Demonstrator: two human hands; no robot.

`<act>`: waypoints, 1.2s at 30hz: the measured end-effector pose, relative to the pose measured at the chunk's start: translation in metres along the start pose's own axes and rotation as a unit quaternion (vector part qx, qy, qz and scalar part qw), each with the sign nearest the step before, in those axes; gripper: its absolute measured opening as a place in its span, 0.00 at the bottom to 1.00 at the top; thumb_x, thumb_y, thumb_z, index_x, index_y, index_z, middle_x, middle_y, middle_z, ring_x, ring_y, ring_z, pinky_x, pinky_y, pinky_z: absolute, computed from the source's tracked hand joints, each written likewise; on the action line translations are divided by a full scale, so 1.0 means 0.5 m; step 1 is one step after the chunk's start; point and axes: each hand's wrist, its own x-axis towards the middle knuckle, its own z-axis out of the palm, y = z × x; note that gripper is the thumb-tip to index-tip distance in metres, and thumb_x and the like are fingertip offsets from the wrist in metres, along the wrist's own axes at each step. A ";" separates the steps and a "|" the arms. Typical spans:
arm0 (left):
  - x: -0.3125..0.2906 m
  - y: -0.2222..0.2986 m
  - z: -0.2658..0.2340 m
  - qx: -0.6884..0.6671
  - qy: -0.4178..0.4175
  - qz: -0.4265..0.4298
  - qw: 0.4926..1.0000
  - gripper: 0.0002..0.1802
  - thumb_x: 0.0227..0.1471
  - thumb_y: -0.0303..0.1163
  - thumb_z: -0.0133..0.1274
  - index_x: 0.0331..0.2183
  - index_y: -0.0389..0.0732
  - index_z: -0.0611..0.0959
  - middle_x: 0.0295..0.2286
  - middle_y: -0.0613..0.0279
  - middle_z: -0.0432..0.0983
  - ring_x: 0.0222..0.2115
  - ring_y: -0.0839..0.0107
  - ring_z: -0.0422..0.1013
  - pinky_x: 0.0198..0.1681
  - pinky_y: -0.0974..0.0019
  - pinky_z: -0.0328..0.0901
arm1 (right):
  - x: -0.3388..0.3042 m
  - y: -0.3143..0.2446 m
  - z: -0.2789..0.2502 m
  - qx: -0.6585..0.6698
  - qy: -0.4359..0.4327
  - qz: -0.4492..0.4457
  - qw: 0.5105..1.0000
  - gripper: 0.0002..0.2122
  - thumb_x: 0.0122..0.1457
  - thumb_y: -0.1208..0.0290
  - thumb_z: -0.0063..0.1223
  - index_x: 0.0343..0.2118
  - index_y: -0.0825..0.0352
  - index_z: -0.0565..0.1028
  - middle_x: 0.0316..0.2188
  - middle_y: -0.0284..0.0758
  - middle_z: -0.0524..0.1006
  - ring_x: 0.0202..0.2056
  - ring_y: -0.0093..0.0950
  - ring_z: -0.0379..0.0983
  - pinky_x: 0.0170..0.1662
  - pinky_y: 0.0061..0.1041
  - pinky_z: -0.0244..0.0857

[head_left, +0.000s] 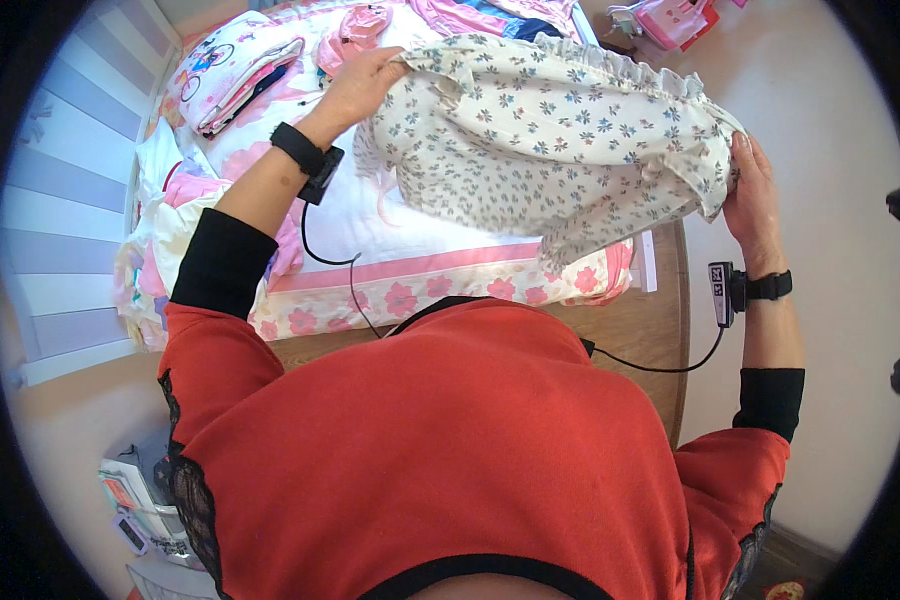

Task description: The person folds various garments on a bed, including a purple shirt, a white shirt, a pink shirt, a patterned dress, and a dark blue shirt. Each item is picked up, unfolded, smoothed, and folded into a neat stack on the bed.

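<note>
Between my two hands hangs a white garment (pixel 560 130) with a small blue floral print and a ruffled edge along its top. My left hand (pixel 365 82) grips its left end, fingers closed on the cloth. At the other end, my right hand (pixel 753 180) pinches the fabric near a ruffle. The garment is stretched sideways above the bed, and its lower part droops in folds that look slightly blurred. Whether it is a blouse or a dress I cannot tell.
Below lies a bed with a pink-flowered sheet (pixel 400 295). A folded stack of clothes (pixel 235 75) sits at its far left, a loose clothes pile (pixel 175 220) nearer. Pink clothing (pixel 355 38) lies at the back. A striped headboard (pixel 75 200) stands left, a pink bag (pixel 670 20) far right.
</note>
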 end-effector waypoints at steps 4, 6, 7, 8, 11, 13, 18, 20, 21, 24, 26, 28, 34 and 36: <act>0.005 0.025 -0.042 -0.040 0.005 0.000 0.999 0.16 0.62 0.37 0.49 0.45 0.37 0.81 0.36 0.56 0.81 0.36 0.66 0.75 0.42 0.66 0.67 | 0.010 0.008 0.011 0.023 -0.019 0.021 0.999 0.17 0.69 0.64 0.46 0.52 0.71 0.71 0.44 0.36 0.79 0.40 0.22 0.78 0.44 0.24 0.74; 0.000 0.043 -0.059 -0.061 -0.010 -0.018 0.998 0.17 0.62 0.36 0.49 0.48 0.37 0.80 0.38 0.62 0.82 0.37 0.74 0.74 0.44 0.68 0.67 | 0.015 0.015 -0.001 0.010 -0.020 0.030 0.999 0.16 0.68 0.64 0.46 0.51 0.71 0.72 0.43 0.35 0.79 0.39 0.22 0.78 0.43 0.23 0.74; -0.004 0.052 -0.064 -0.049 -0.005 -0.016 0.999 0.17 0.62 0.36 0.49 0.48 0.38 0.80 0.38 0.61 0.82 0.37 0.73 0.74 0.43 0.68 0.67 | 0.019 0.023 -0.009 0.012 -0.027 0.036 0.999 0.16 0.68 0.64 0.46 0.50 0.71 0.73 0.42 0.35 0.80 0.39 0.22 0.78 0.42 0.23 0.74; -0.011 0.062 -0.073 -0.038 0.001 -0.014 0.999 0.17 0.62 0.36 0.49 0.48 0.38 0.80 0.37 0.61 0.82 0.37 0.73 0.74 0.43 0.68 0.67 | 0.019 0.029 -0.020 -0.010 -0.037 0.035 0.999 0.15 0.68 0.64 0.47 0.50 0.71 0.73 0.41 0.34 0.80 0.38 0.21 0.78 0.42 0.22 0.74; -0.036 0.086 -0.084 0.028 0.029 0.006 0.999 0.17 0.61 0.35 0.49 0.48 0.39 0.80 0.33 0.58 0.81 0.34 0.69 0.75 0.41 0.67 0.67 | 0.027 0.058 -0.045 -0.048 -0.077 0.046 0.995 0.14 0.67 0.65 0.48 0.47 0.70 0.75 0.39 0.32 0.81 0.36 0.20 0.78 0.41 0.21 0.73; -0.056 0.091 -0.091 0.091 0.042 0.026 0.995 0.16 0.60 0.35 0.50 0.47 0.39 0.80 0.32 0.55 0.81 0.33 0.67 0.76 0.40 0.66 0.68 | 0.029 0.078 -0.047 -0.041 -0.130 0.046 0.990 0.13 0.67 0.65 0.49 0.46 0.70 0.77 0.38 0.31 0.81 0.36 0.19 0.78 0.40 0.20 0.73; -0.158 0.062 -0.093 0.095 -0.020 -0.033 0.995 0.14 0.57 0.32 0.51 0.44 0.36 0.81 0.31 0.49 0.80 0.32 0.57 0.76 0.39 0.62 0.68 | -0.016 0.135 -0.013 -0.093 -0.246 0.077 0.962 0.19 0.56 0.63 0.64 0.46 0.71 0.78 0.38 0.31 0.81 0.37 0.18 0.76 0.43 0.20 0.70; -0.218 0.049 -0.098 0.092 -0.072 -0.034 0.993 0.14 0.56 0.32 0.54 0.42 0.35 0.81 0.30 0.47 0.79 0.30 0.57 0.75 0.37 0.62 0.68 | -0.053 0.155 -0.002 -0.161 -0.286 0.115 0.938 0.16 0.55 0.70 0.65 0.46 0.70 0.80 0.36 0.28 0.82 0.36 0.15 0.75 0.42 0.19 0.70; -0.246 0.044 -0.096 0.092 -0.099 -0.056 0.989 0.13 0.55 0.32 0.55 0.41 0.35 0.81 0.29 0.46 0.79 0.30 0.57 0.75 0.36 0.61 0.68 | -0.074 0.166 -0.002 -0.197 -0.305 0.134 0.922 0.15 0.55 0.73 0.65 0.45 0.69 0.80 0.35 0.27 0.82 0.36 0.14 0.74 0.42 0.19 0.70; -0.367 0.044 -0.089 0.083 -0.255 -0.194 0.944 0.15 0.52 0.33 0.60 0.41 0.36 0.81 0.26 0.51 0.77 0.27 0.66 0.74 0.31 0.63 0.67 | -0.151 0.212 0.010 -0.208 -0.373 0.207 0.880 0.14 0.53 0.78 0.65 0.43 0.71 0.81 0.34 0.27 0.82 0.34 0.13 0.73 0.40 0.18 0.70; -0.457 0.050 -0.072 0.014 -0.323 -0.281 0.904 0.17 0.52 0.31 0.61 0.45 0.38 0.80 0.25 0.59 0.79 0.26 0.73 0.74 0.28 0.64 0.66 | -0.220 0.257 0.022 -0.241 -0.408 0.245 0.846 0.15 0.55 0.76 0.64 0.46 0.70 0.80 0.32 0.24 0.81 0.33 0.14 0.71 0.41 0.20 0.69; -0.540 0.056 -0.056 -0.040 -0.386 -0.348 0.854 0.28 0.51 0.33 0.63 0.52 0.38 0.74 0.34 0.59 0.79 0.35 0.71 0.73 0.38 0.64 0.67 | -0.295 0.308 0.038 -0.163 -0.414 0.324 0.835 0.12 0.57 0.75 0.62 0.44 0.70 0.80 0.32 0.24 0.81 0.32 0.15 0.72 0.39 0.20 0.69; -0.711 0.082 -0.004 -0.374 -0.303 -0.486 0.729 0.39 0.53 0.25 0.60 0.63 0.40 0.62 0.54 0.62 0.70 0.55 0.73 0.64 0.58 0.66 0.61 | -0.446 0.401 0.056 -0.050 -0.348 0.484 0.802 0.14 0.60 0.70 0.56 0.48 0.69 0.76 0.38 0.24 0.79 0.36 0.17 0.70 0.40 0.21 0.66; -0.732 0.091 0.007 -0.474 -0.242 -0.516 0.671 0.35 0.54 0.19 0.54 0.62 0.40 0.64 0.53 0.65 0.71 0.53 0.74 0.66 0.57 0.67 0.62 | -0.460 0.408 0.054 -0.026 -0.303 0.454 0.838 0.17 0.60 0.71 0.56 0.51 0.68 0.74 0.40 0.25 0.78 0.37 0.17 0.69 0.40 0.21 0.66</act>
